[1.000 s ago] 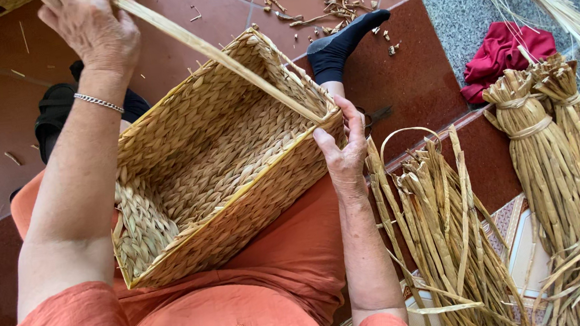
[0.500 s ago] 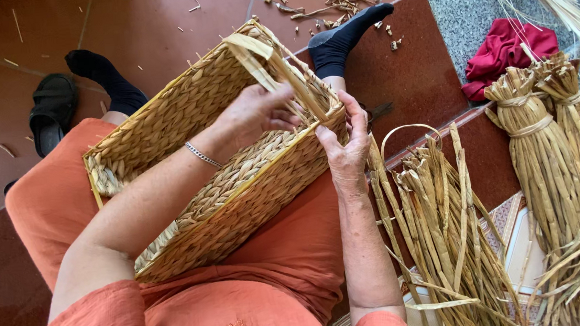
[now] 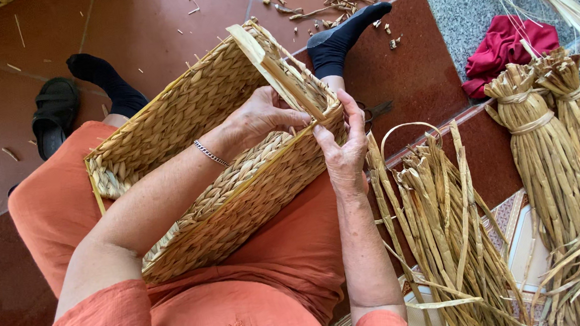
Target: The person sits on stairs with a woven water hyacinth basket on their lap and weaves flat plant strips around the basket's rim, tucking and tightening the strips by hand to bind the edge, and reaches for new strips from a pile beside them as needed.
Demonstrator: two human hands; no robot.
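Head view: a person in orange clothes sits over a tiled floor, looking down at their lap.
Basket (image 3: 190, 122): rectangular, woven from straw, tilted across the lap with its open side facing up and left.
Loose strip (image 3: 275, 67): a flat pale strand running along the basket's far corner rim.
Left hand (image 3: 259, 117): reaches inside the basket, fingers curled and pinching the strip at the corner; a thin bracelet (image 3: 210, 153) sits on the wrist.
Right hand (image 3: 344, 145): outside the basket at the same corner, fingers partly closed, thumb and fingertips pressing the rim.
Straw bundles (image 3: 551, 156): tied sheaves lying to the right, with looser stalks (image 3: 439, 220) just beside the right forearm.
Red cloth (image 3: 505, 46): crumpled on the grey stone beyond the bundles.
Sandal (image 3: 55, 112): dark, on the floor at left.
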